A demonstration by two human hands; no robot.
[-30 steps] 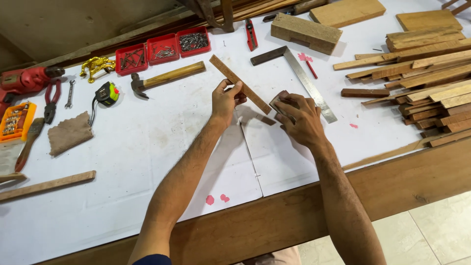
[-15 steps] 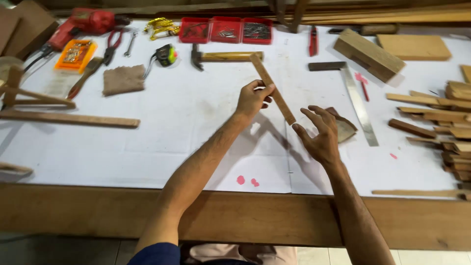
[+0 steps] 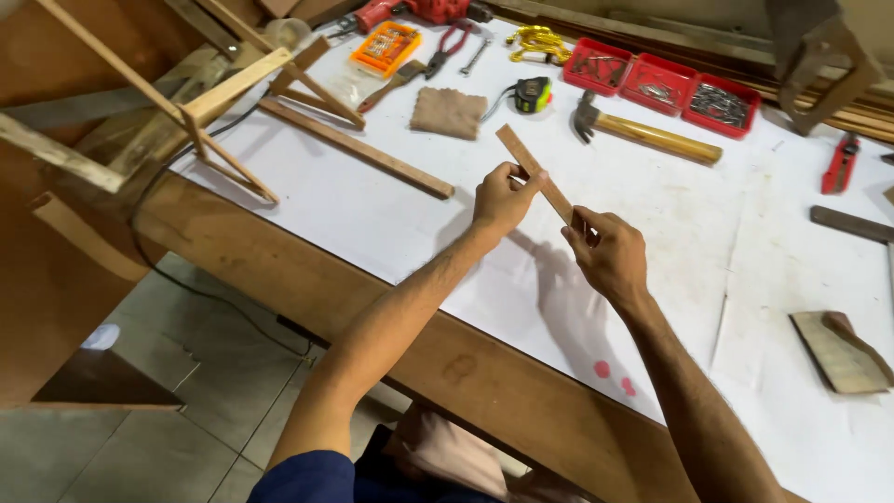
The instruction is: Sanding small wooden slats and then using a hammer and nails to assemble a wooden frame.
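Both hands hold one thin wooden strip (image 3: 535, 173) in the air above the surface (image 3: 391, 219). Left hand (image 3: 501, 198): grip closed on the strip near its middle, fingers pinching its edge. Right hand (image 3: 610, 253): grip closed on the strip's near, lower end, which is hidden inside the fingers. The strip runs slanted from the right hand up and away past the left; its far end sticks out free beyond the left grip, pointing toward the tape measure (image 3: 533, 94).

Outward from the hands: a hammer (image 3: 647, 136) with a wooden handle lies just beyond the strip's far end. A brown square of cloth or sandpaper (image 3: 449, 113) sits left of the tape measure. Three red trays (image 3: 659, 86) of small metal parts stand in a row behind the hammer. A long wooden batten (image 3: 356, 147) lies slanted at the left of the surface. Pliers (image 3: 452, 43), an orange case (image 3: 386, 47) and a red drill (image 3: 419, 10) sit at the far left corner. A wooden block (image 3: 841, 350) rests well to the right of the right hand. A frame of light wooden slats (image 3: 177, 107) stands off the left edge.
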